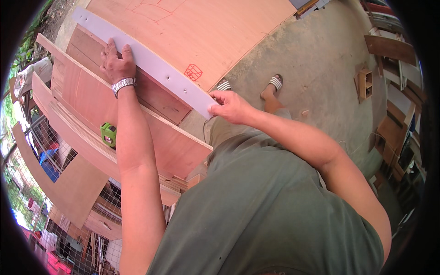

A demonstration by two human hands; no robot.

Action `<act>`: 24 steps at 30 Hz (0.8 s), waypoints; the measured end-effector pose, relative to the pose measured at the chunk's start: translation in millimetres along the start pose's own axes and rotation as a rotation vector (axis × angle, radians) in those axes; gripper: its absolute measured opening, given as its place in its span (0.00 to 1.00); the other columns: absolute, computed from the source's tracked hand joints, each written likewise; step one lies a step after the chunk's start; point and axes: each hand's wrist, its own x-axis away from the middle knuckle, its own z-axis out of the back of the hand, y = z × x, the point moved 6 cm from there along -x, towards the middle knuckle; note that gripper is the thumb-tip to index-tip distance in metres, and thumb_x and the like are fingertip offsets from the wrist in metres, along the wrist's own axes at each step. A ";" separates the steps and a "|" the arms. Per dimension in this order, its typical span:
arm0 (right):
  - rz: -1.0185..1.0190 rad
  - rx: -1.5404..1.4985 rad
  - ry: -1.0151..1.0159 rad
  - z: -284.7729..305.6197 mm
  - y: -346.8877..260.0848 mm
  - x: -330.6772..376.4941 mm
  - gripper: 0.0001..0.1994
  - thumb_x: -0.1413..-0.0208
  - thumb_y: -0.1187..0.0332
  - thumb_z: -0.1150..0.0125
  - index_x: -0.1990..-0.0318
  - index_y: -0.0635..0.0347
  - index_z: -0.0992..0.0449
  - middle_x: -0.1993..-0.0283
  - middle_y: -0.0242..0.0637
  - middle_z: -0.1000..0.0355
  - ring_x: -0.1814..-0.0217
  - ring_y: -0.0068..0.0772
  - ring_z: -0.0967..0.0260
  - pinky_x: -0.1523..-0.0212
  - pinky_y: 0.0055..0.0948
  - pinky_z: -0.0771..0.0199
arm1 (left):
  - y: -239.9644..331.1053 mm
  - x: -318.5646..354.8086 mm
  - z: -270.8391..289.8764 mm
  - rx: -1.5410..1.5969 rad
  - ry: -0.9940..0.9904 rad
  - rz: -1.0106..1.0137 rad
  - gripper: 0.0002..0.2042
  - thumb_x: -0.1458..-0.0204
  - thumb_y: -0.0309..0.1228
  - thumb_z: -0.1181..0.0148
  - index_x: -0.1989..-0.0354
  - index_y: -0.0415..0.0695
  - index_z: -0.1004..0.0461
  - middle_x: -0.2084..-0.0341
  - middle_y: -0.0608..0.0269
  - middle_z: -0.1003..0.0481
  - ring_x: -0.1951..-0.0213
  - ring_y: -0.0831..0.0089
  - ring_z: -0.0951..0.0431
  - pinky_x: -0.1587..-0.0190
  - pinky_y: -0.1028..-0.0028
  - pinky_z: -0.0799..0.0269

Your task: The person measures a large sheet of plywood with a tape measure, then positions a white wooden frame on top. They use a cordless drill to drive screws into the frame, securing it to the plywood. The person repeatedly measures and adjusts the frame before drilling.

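Observation:
A long, narrow wooden strip with a white face and small holes slants across the upper left, along the edge of a large plywood sheet. My right hand pinches its near right end between thumb and fingers. Farther up the strip, my left hand rests against the white face with its fingertips, fingers apart. A silver watch circles my left wrist. Red pencil lines, among them a small hatched figure, mark the plywood sheet.
Left of the strip stand several long plywood boards on edge. A green tape measure sits on them beside my left forearm. Wood offcuts pile up along the right side, and a small wooden box lies on the concrete floor.

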 end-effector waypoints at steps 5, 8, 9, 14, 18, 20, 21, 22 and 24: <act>-0.008 -0.035 -0.009 0.5 3.2 -2.5 0.13 0.43 0.67 0.38 0.54 0.65 0.21 0.66 0.33 0.22 0.64 0.20 0.26 0.61 0.24 0.26 | -1.3 -0.6 0.0 0.028 -0.001 -0.015 0.33 0.43 0.51 0.45 0.30 0.49 0.34 0.32 0.54 0.34 0.28 0.49 0.42 0.28 0.44 0.57; 0.000 -0.046 -0.011 1.2 4.5 -3.0 0.14 0.43 0.67 0.38 0.53 0.65 0.21 0.66 0.33 0.21 0.64 0.20 0.25 0.60 0.24 0.25 | -1.1 -1.9 0.3 0.060 0.009 -0.033 0.33 0.43 0.50 0.45 0.30 0.49 0.34 0.32 0.54 0.34 0.28 0.51 0.42 0.28 0.45 0.57; 0.002 -0.038 -0.011 1.4 4.7 -3.0 0.14 0.43 0.67 0.38 0.52 0.65 0.21 0.66 0.34 0.21 0.64 0.20 0.25 0.60 0.25 0.25 | -0.8 -1.8 0.8 0.075 0.015 -0.039 0.33 0.43 0.50 0.44 0.30 0.49 0.34 0.32 0.54 0.34 0.28 0.51 0.42 0.28 0.45 0.57; -0.004 -0.026 -0.009 1.1 4.5 -3.3 0.16 0.43 0.67 0.38 0.50 0.66 0.21 0.65 0.35 0.20 0.64 0.22 0.25 0.60 0.25 0.25 | -1.0 -0.8 0.2 0.021 -0.001 -0.010 0.33 0.43 0.50 0.44 0.30 0.50 0.34 0.31 0.54 0.34 0.28 0.51 0.42 0.28 0.44 0.56; -0.013 -0.002 -0.010 1.3 4.0 -4.0 0.16 0.44 0.66 0.37 0.51 0.66 0.21 0.65 0.36 0.20 0.65 0.22 0.25 0.61 0.26 0.25 | -1.0 -1.2 -0.3 0.001 0.005 -0.011 0.33 0.43 0.51 0.44 0.30 0.50 0.34 0.31 0.54 0.35 0.28 0.50 0.42 0.29 0.42 0.55; -0.016 0.018 -0.011 2.4 4.7 -3.7 0.16 0.44 0.65 0.37 0.51 0.66 0.21 0.66 0.37 0.20 0.65 0.22 0.25 0.61 0.26 0.25 | -1.9 -1.3 -1.4 -0.008 0.007 -0.008 0.33 0.43 0.51 0.44 0.30 0.50 0.34 0.31 0.54 0.35 0.28 0.49 0.42 0.29 0.41 0.55; -0.015 0.019 -0.011 3.1 5.2 -3.6 0.16 0.44 0.65 0.37 0.51 0.66 0.21 0.66 0.37 0.20 0.65 0.23 0.25 0.61 0.26 0.25 | -2.4 -1.2 -1.6 -0.005 0.012 -0.010 0.33 0.43 0.51 0.44 0.30 0.50 0.34 0.31 0.54 0.35 0.28 0.49 0.42 0.29 0.41 0.55; 0.012 0.000 -0.019 3.3 4.3 -3.7 0.16 0.44 0.64 0.37 0.52 0.66 0.21 0.66 0.37 0.20 0.66 0.23 0.25 0.61 0.27 0.25 | -3.2 -1.2 -2.8 -0.004 0.000 -0.008 0.33 0.43 0.51 0.44 0.30 0.50 0.34 0.31 0.54 0.35 0.28 0.49 0.42 0.29 0.40 0.55; -0.013 0.070 -0.010 5.2 6.9 -4.0 0.16 0.44 0.64 0.37 0.53 0.66 0.21 0.67 0.36 0.21 0.66 0.23 0.26 0.61 0.27 0.25 | -3.3 -0.8 -3.1 -0.001 0.002 -0.022 0.33 0.43 0.51 0.43 0.30 0.50 0.34 0.31 0.53 0.35 0.28 0.47 0.42 0.30 0.39 0.55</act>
